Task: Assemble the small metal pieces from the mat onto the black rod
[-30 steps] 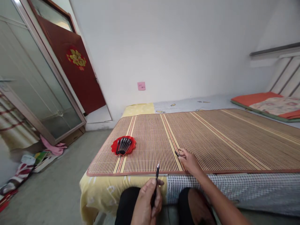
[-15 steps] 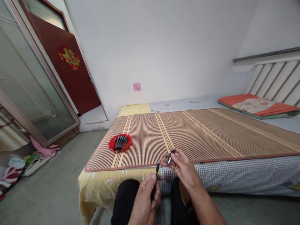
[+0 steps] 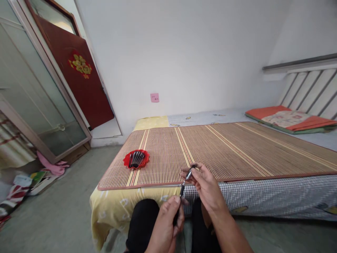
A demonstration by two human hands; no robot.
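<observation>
My left hand is closed around a black pen, held upright over my knees. My right hand pinches a small dark pen cap just above the pen's tip, the two almost touching. Both hands hover at the near edge of a bed covered by a striped bamboo mat. A red dish with several black pens in it sits on the mat to the left.
Yellow sheet and checked sheet hang over the bed's near side. An orange folded blanket lies at the far right. A dark red door, glass panels and a heap of clothes stand on the floor at left.
My right hand picked the cap off the mat and brought it back to the pen's tip. The left hand kept its grip on the pen, tilting it slightly towards the cap.
</observation>
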